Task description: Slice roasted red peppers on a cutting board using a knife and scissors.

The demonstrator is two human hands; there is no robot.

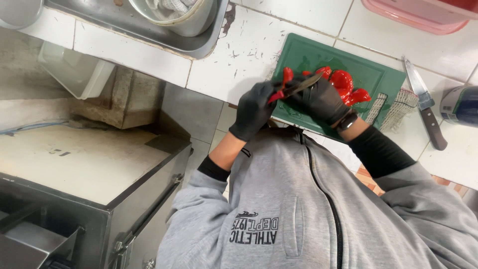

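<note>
Both my hands wear black gloves and work over the near left corner of a green cutting board (378, 74). My left hand (254, 110) pinches a strip of red pepper (287, 77). My right hand (321, 99) grips a small dark knife (303, 84), its blade pointing left and lying against that strip. More red pepper pieces (346, 85) are piled on the board just beyond my right hand. A dark watch sits on my right wrist.
A brown-handled knife (427, 112) lies on the white tiled counter right of the board, beside a blue and white can (460, 104). A checked cloth (396, 107) pokes from under the board. A pink tub (418, 12), a metal tray (149, 32) with a bowl, and a steel unit (89, 169) surround the spot.
</note>
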